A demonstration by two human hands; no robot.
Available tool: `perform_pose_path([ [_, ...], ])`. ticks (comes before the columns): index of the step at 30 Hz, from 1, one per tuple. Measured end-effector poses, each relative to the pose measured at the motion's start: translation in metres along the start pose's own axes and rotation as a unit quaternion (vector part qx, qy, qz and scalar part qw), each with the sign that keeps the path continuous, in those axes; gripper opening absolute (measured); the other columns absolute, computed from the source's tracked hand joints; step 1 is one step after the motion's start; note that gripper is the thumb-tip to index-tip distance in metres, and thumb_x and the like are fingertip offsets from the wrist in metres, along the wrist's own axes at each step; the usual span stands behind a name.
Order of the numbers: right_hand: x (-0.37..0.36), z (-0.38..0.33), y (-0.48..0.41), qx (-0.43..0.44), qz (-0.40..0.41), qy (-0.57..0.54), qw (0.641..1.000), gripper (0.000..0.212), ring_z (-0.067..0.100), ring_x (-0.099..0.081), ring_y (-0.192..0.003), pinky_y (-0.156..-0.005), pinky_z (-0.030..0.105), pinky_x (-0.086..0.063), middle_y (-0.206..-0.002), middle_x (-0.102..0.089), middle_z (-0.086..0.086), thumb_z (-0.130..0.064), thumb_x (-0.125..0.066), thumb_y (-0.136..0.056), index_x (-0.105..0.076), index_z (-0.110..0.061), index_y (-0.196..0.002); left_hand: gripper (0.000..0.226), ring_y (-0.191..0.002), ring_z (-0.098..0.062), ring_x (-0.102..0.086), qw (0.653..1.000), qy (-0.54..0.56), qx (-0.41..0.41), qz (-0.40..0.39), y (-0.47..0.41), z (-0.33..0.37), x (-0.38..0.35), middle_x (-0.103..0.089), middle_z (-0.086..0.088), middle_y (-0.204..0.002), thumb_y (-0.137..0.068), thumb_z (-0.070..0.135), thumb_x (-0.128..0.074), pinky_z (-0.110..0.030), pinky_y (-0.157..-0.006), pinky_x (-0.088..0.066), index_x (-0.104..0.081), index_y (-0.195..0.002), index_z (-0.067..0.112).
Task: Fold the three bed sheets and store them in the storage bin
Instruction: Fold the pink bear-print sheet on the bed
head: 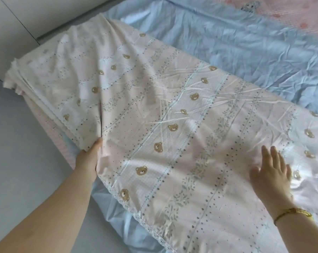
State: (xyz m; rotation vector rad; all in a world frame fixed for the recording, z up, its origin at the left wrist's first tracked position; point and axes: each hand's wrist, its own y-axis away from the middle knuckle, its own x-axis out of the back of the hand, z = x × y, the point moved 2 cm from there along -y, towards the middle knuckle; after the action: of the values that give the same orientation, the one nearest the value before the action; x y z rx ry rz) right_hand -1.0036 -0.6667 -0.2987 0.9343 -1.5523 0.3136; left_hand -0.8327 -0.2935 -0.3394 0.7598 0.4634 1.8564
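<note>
Bear-print sheet (172, 106): it's spread out in front of you, running from 10 o'clock to 4 o'clock, creased and only partly flattened.
Underneath: the blue sheet (236, 42) lies below it and shows at 12 to 2 o'clock. The pink dotted sheet (291, 13) peeks in at the far 1 o'clock corner.
Storage bin: not in view.
Left hand (90, 156): at 8 o'clock on the sheet's near edge, clamped on the cloth. Your thumb is on top and the rest is tucked under, with creases fanning out from the grip.
Right hand (271, 174): at 4 o'clock, lying flat on the print, with fingers (266, 154) straight and spread, holding nothing.
Stage: I'd call this smoothing the first sheet before a fold, with two sheets left to do.
Risk one: if you pull with the left while the right pins lightly, the blue sheet can drag along and bunch underneath.
Risk two: the 9 o'clock end hangs over the side, so a hard tug could slide it onto the floor (17, 143).
Risk three: fold over these creases and the lace trim (136, 216) edges won't line up, leaving a lumpy bundle.
</note>
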Motion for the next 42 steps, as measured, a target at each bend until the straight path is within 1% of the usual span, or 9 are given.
perform_pose_path([
  [5, -0.042, -0.104, -0.016, 0.157, -0.057, 0.023, 0.986, 0.064, 0.015, 0.012, -0.143, -0.114, 0.03, 0.011, -0.156, 0.011, -0.003, -0.04, -0.03, -0.097, 0.006, -0.022, -0.147, 0.04, -0.106, -0.023, -0.056, 0.988, 0.139, 0.06, -0.024, -0.035, 0.041, 0.001, -0.058, 0.0, -0.115, -0.082, 0.036, -0.066, -0.04, -0.097, -0.045, -0.057, -0.116, 0.017],
  [11, -0.081, -0.123, -0.027, 0.113, -0.079, 0.114, 0.984, 0.061, 0.016, 0.026, -0.139, -0.111, 0.037, 0.019, -0.151, 0.027, -0.001, -0.048, -0.008, -0.095, 0.02, -0.023, -0.144, 0.049, -0.113, -0.025, -0.053, 0.989, 0.088, 0.016, 0.116, -0.083, 0.062, 0.04, -0.051, -0.011, -0.128, -0.091, 0.019, -0.054, -0.034, -0.087, -0.043, -0.041, -0.134, 0.002],
  [17, -0.087, -0.122, -0.033, 0.127, -0.064, 0.138, 0.98, 0.07, 0.016, 0.02, -0.141, -0.09, 0.024, 0.038, -0.154, 0.019, 0.0, -0.06, 0.0, -0.087, 0.012, -0.023, -0.146, 0.032, -0.096, -0.029, -0.06, 0.991, 0.097, 0.09, -0.034, -0.091, 0.07, 0.047, -0.064, -0.012, -0.107, -0.093, 0.031, -0.05, -0.034, -0.072, -0.049, -0.057, -0.116, 0.01],
  [21, -0.082, -0.133, -0.032, 0.104, -0.046, 0.076, 0.991, 0.074, 0.042, -0.049, -0.119, -0.1, 0.046, -0.02, -0.129, -0.053, 0.025, -0.049, -0.026, -0.073, -0.055, -0.004, -0.124, 0.036, -0.083, -0.017, -0.063, 0.967, 0.228, 0.056, -0.097, -0.101, 0.098, 0.055, -0.066, -0.003, -0.096, -0.091, 0.046, -0.045, -0.034, -0.077, -0.05, -0.063, -0.106, 0.018],
  [24, -0.073, -0.166, -0.038, 0.117, -0.044, 0.028, 0.992, 0.059, 0.041, -0.055, -0.102, -0.087, 0.051, -0.04, -0.11, -0.061, 0.027, -0.04, -0.036, -0.068, -0.054, -0.005, -0.11, 0.048, -0.086, -0.016, -0.063, 0.969, 0.228, 0.049, -0.084, -0.116, 0.118, 0.06, -0.066, 0.001, -0.098, -0.088, 0.055, -0.045, -0.031, -0.08, -0.05, -0.059, -0.118, 0.02],
  [27, -0.069, -0.229, -0.058, 0.204, 0.026, 0.033, 0.978, 0.052, 0.034, -0.044, -0.11, -0.096, 0.045, -0.028, -0.115, -0.06, 0.026, -0.035, -0.036, -0.074, -0.05, -0.007, -0.115, 0.053, -0.11, -0.021, -0.057, 0.977, 0.185, 0.046, -0.096, -0.145, 0.131, 0.057, -0.06, -0.003, -0.122, -0.088, 0.057, -0.044, -0.037, -0.095, -0.044, -0.055, -0.125, 0.021],
  [33, -0.084, -0.399, -0.093, 0.249, 0.064, 0.006, 0.966, 0.064, 0.04, -0.042, -0.124, -0.107, 0.039, -0.009, -0.133, -0.049, 0.022, -0.044, -0.03, -0.082, -0.051, -0.003, -0.126, 0.045, -0.104, -0.023, -0.059, 0.97, 0.219, 0.053, -0.09, -0.228, 0.198, 0.068, -0.061, -0.005, -0.119, -0.087, 0.041, -0.056, -0.041, -0.09, -0.047, -0.055, -0.125, 0.018],
  [36, -0.095, -0.483, -0.105, 0.232, 0.05, -0.006, 0.971, 0.07, 0.027, -0.009, -0.142, -0.113, 0.034, 0.007, -0.154, -0.017, 0.009, -0.05, -0.018, -0.085, -0.025, -0.014, -0.144, 0.044, -0.115, -0.022, -0.053, 0.979, 0.189, 0.049, -0.057, -0.29, 0.236, 0.091, -0.055, -0.002, -0.128, -0.086, 0.031, -0.062, -0.043, -0.1, -0.042, -0.055, -0.125, 0.014],
  [42, -0.114, -0.568, -0.138, 0.223, 0.027, 0.01, 0.974, 0.06, 0.018, 0.01, -0.143, -0.11, 0.029, 0.018, -0.156, 0.005, 0.001, -0.036, -0.03, -0.097, -0.004, -0.018, -0.148, 0.046, -0.089, -0.027, -0.06, 0.978, 0.2, 0.033, 0.042, -0.357, 0.263, 0.134, -0.056, -0.011, -0.119, -0.09, 0.024, -0.058, -0.037, -0.069, -0.048, -0.045, -0.131, 0.008],
])
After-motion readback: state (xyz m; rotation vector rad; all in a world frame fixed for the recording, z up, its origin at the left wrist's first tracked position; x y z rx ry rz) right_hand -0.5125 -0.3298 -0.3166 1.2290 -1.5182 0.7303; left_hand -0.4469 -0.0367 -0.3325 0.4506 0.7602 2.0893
